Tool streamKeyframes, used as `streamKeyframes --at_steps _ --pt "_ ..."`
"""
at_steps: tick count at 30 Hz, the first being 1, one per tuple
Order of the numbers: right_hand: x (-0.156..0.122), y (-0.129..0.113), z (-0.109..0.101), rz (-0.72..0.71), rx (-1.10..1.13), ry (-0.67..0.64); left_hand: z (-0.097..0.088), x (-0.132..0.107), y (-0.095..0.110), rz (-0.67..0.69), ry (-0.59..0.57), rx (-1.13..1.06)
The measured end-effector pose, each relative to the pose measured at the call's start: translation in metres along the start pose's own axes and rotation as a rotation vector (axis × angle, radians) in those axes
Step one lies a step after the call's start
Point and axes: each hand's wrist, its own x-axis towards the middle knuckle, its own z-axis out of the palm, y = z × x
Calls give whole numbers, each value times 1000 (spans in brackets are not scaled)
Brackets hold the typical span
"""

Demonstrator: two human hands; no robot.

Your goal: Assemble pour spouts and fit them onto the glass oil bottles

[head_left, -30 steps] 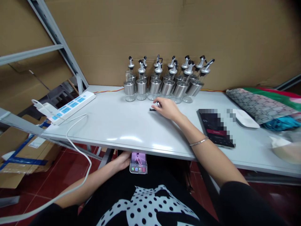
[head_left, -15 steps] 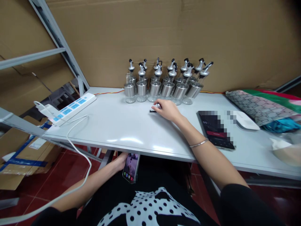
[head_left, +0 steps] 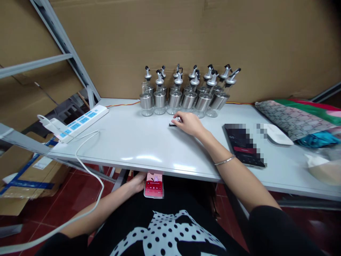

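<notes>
My left hand [head_left: 138, 182] is closed around the edge of a phone [head_left: 153, 185], just below the table's front edge, its pink lit screen facing up. My right hand [head_left: 189, 123] rests on the table with curled fingers around a small bottle pourer [head_left: 172, 124]. Only its black tip and a silvery bit show; the palm hides the rest. Beyond that hand stand two rows of glass bottles with steel sleeves [head_left: 175, 99], most topped by silver-and-black pourers. At the front left, one bottle [head_left: 146, 102] has a bare neck.
A white power strip [head_left: 82, 122] with a trailing cable [head_left: 89, 172] lies at the left. To the right are a larger dark phone [head_left: 243, 145], a white rounded device [head_left: 279, 135] and a patterned bag [head_left: 282, 119]. Cardboard [head_left: 165, 32] backs the table.
The phone in my left hand has turned more upright and shifted slightly right; its screen went from a purple home picture to a pink display. My right hand stays in place.
</notes>
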Motion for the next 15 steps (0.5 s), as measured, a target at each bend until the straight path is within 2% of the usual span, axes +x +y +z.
streamKeyframes --at_steps 2,4,9,13,15 --pt "0 0 1 2 -6 3 3 -2 0 -18 7 47" --pt "0 1 1 3 -1 1 5 -4 -1 -39 -37 87" --pt "0 2 2 -9 16 -3 5 -12 -2 -38 -255 281" --pt "0 1 1 -8 27 6 4 -18 -3 -113 -259 391" --pt "-1 0 0 -2 38 11 2 -17 -4 -89 -259 301"
